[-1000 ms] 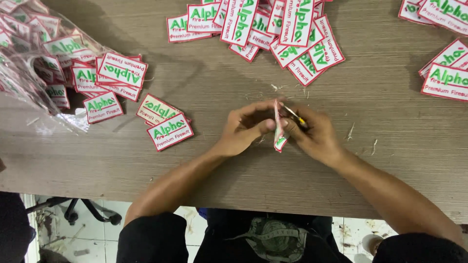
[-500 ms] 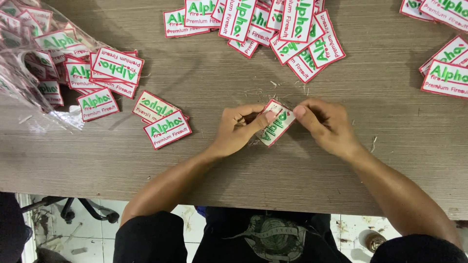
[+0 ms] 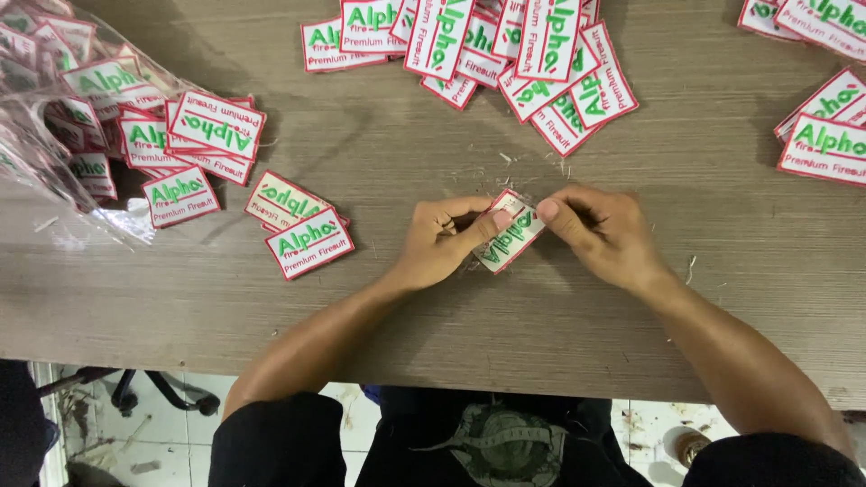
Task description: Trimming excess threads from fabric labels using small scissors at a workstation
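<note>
Item: embroidered patch (image 3: pixel 510 236), white with red border, held just above the surface (image 3: pixel 433 298) at centre
Left hand (image 3: pixel 446 242): grip pinching its 9 o'clock edge
Right hand (image 3: pixel 600 230): grip pinching its 2 o'clock corner
Handling: probably light, flexible cloth; take by the border
Nearby: patch pile (image 3: pixel 505 54) at 12 o'clock

**Red-edged labels all over the table**

One white rectangular label (image 3: pixel 511 233) with a red border and green lettering sits pinched between the left hand (image 3: pixel 442 239) and right hand (image 3: pixel 603 233). A heap of the same labels (image 3: pixel 505 54) lies beyond, two more (image 3: pixel 298 225) to the left, others spilling from a clear plastic bag (image 3: pixel 63 135), more at the far right (image 3: pixel 825 99)
</note>
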